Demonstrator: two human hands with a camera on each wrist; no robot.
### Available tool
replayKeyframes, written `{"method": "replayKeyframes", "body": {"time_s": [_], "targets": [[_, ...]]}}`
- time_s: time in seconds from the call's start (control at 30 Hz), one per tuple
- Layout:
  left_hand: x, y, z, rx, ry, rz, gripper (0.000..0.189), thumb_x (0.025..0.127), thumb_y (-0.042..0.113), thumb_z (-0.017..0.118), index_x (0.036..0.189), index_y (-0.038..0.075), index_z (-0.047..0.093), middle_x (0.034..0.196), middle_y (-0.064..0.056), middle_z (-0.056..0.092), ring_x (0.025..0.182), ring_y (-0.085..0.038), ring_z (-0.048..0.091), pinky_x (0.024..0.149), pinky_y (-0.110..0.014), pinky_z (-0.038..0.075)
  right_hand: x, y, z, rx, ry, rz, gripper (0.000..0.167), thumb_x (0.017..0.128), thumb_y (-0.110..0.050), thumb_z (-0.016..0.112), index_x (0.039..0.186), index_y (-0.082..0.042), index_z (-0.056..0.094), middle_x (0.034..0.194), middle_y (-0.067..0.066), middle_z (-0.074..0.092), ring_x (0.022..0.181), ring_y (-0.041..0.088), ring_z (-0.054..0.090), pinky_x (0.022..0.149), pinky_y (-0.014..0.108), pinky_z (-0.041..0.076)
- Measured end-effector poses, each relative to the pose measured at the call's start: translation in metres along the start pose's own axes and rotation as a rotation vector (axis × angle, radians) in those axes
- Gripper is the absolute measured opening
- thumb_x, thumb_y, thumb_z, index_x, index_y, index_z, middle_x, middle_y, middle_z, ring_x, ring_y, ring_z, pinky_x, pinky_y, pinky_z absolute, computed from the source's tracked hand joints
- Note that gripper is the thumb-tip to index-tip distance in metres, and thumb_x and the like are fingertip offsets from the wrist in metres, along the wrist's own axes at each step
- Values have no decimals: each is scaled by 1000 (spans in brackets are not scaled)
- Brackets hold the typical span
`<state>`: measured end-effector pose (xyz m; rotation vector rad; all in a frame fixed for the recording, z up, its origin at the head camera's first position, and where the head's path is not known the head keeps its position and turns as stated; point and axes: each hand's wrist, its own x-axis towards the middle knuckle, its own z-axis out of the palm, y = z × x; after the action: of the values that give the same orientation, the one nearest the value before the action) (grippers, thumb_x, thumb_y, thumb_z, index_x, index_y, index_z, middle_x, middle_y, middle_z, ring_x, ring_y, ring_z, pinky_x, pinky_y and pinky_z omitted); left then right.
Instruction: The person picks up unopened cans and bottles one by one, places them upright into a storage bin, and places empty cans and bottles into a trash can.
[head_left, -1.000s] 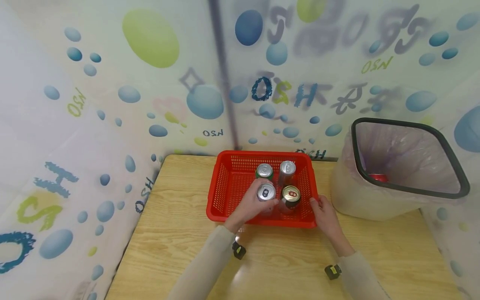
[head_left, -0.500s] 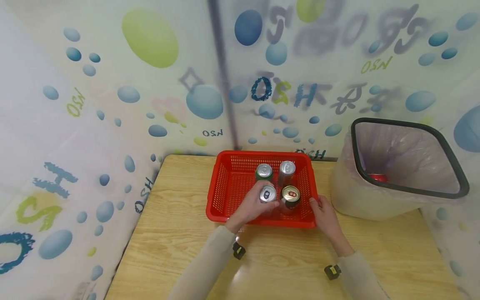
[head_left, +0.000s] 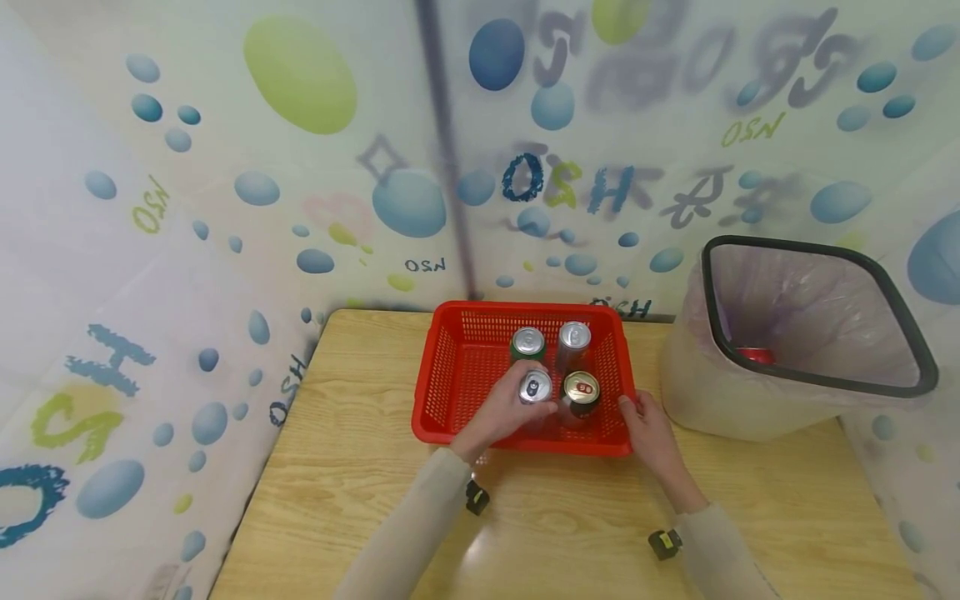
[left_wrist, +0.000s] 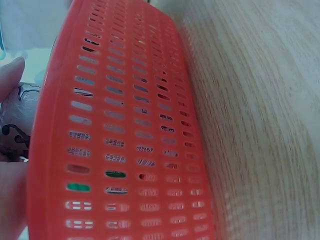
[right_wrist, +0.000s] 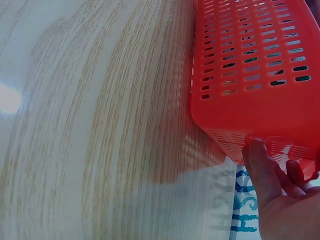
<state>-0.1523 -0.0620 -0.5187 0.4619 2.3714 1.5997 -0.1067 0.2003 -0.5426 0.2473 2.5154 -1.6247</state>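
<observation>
A red perforated plastic basket (head_left: 450, 379) stands on the wooden table. Inside it, my left hand (head_left: 497, 413) grips a drink can (head_left: 536, 387) with a silver top, thumb and fingers round its sides. Behind that can is a green can (head_left: 528, 342); a silver can (head_left: 574, 337) stands at the back right, and a dark can (head_left: 582, 390) with a gold lid is just right of the held one. My right hand (head_left: 652, 432) holds the basket's right end near the front corner. In the right wrist view, its thumb (right_wrist: 258, 150) lies against the outer end wall.
Right of the basket stands a white bin (head_left: 697, 392) with a black rim and a clear liner; a red can (head_left: 757, 356) lies inside. A printed curtain (head_left: 360, 150) hangs behind and beside the table (head_left: 352, 500).
The held can and my left hand have shifted slightly right and toward me since the earliest frame. My right hand and the basket look unmoved.
</observation>
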Motion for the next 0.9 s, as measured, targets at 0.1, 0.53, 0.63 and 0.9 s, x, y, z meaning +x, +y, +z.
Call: {"method": "replayKeyframes", "body": {"time_s": [0.1, 0.53, 0.63, 0.9], "targets": [[0, 1, -1, 7, 3, -3, 54, 85, 22, 86, 130, 15, 56, 117, 0, 62, 101, -16, 60, 91, -35, 52, 0, 0, 0, -2, -3, -4, 47, 113, -30, 41, 137, 10, 47, 129, 31, 62, 113, 38, 66, 85, 31, 58], [5, -1, -4, 27, 42, 11, 52, 85, 23, 86, 128, 17, 58, 119, -1, 64, 106, -17, 61, 94, -37, 52, 1, 0, 0, -26, 4, -23, 46, 113, -29, 42, 136, 10, 49, 128, 30, 62, 112, 37, 66, 87, 36, 59], [7, 0, -3, 32, 35, -14, 54, 85, 25, 87, 130, 17, 57, 118, 1, 64, 104, -17, 61, 93, -37, 53, 1, 0, 0, -27, 9, -28, 47, 113, -30, 42, 136, 10, 49, 128, 30, 63, 112, 37, 66, 87, 38, 59], [10, 1, -2, 86, 44, -65, 71, 83, 28, 89, 142, 15, 53, 128, -2, 63, 112, -19, 62, 98, -40, 53, 1, 1, -1, -16, 0, -24, 46, 113, -29, 42, 137, 10, 48, 129, 30, 62, 113, 38, 66, 88, 36, 58]]}}
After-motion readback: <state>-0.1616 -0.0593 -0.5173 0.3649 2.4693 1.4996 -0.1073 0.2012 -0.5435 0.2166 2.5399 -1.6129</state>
